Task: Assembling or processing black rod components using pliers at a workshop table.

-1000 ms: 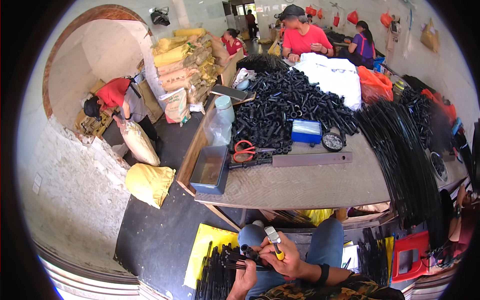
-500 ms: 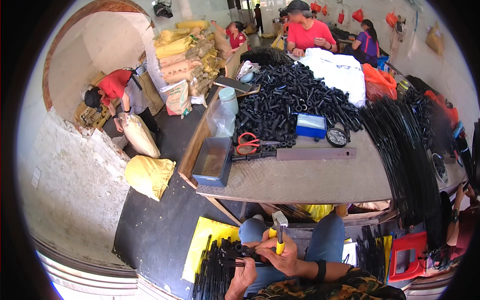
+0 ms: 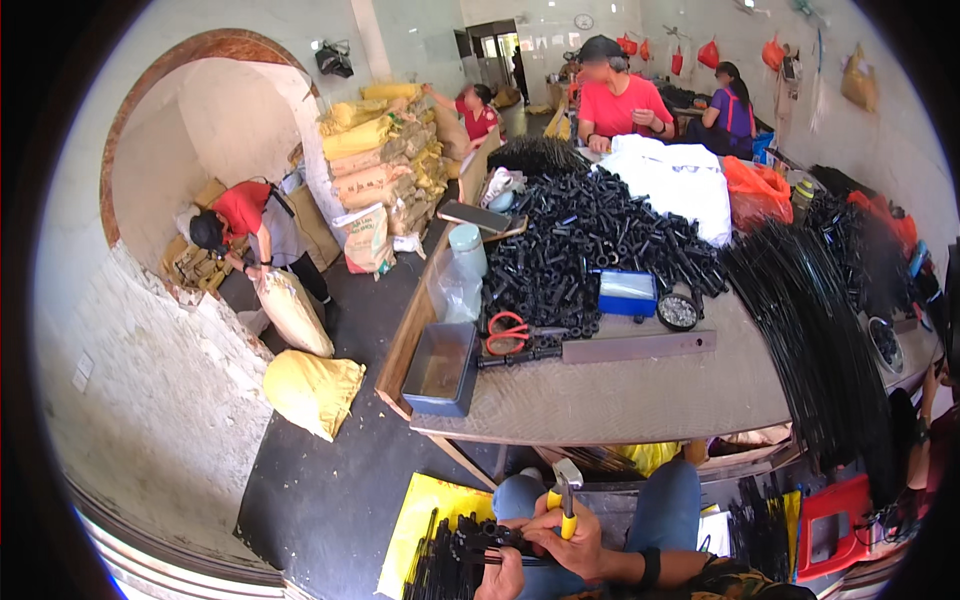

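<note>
**Slim black rods, held close to the fittings**

On my feed, the left hand (image 3: 500, 575) has its grip closed around a few black rods (image 3: 518, 561), low over the lap in front of the desk (image 3: 620, 402). Black tubular fittings (image 3: 486, 534) cluster just above it. The right hand's (image 3: 570, 540) grip is wrapped round yellow-handled pincers (image 3: 567, 475), fingertips beside the fittings; how far the pincers open I can't tell. I'd judge the rods light, springy and smooth enough to slide, the fittings stiff and hard. I'd hold just behind the fittings, where the rods should flex least.
</note>
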